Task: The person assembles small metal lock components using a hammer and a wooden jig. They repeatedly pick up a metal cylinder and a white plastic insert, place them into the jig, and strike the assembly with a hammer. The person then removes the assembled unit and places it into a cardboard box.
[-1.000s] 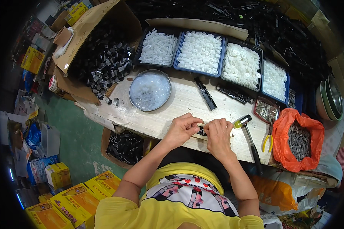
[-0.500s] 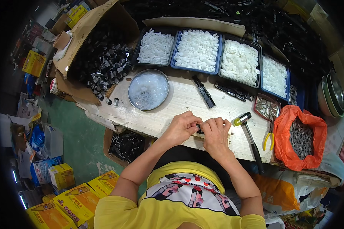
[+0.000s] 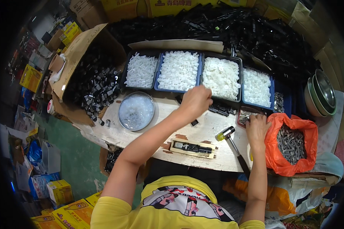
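Observation:
My left hand point(image 3: 197, 101) is over the front edge of the trays, between the tray of small white pieces point(image 3: 178, 71) and the tray of round white plastic pieces point(image 3: 221, 76). Its fingers are bent together; whatever they pinch, if anything, is hidden. At the right, my right hand point(image 3: 257, 129) reaches to the small red tray of metal pieces point(image 3: 245, 115), fingers apart and their tips among the pieces. In front of me, a black mechanism point(image 3: 193, 147) rests in a pale wooden holder point(image 3: 176, 150) on the bench, untouched. A second black part point(image 3: 222, 110) lies just behind.
A yellow-and-black-headed hammer point(image 3: 233, 147) lies near the right forearm. An orange bag point(image 3: 273, 152) of grey pieces stands at the right. To the left are a round dish of clear pieces point(image 3: 137, 111) and a cardboard box point(image 3: 61, 82) of dark parts. Black parts point(image 3: 256, 42) are heaped behind.
My hands have parted from the black part they worked on at the bench edge. The left moved up to the white-piece trays, the right across to the red tray. The view has shifted too.

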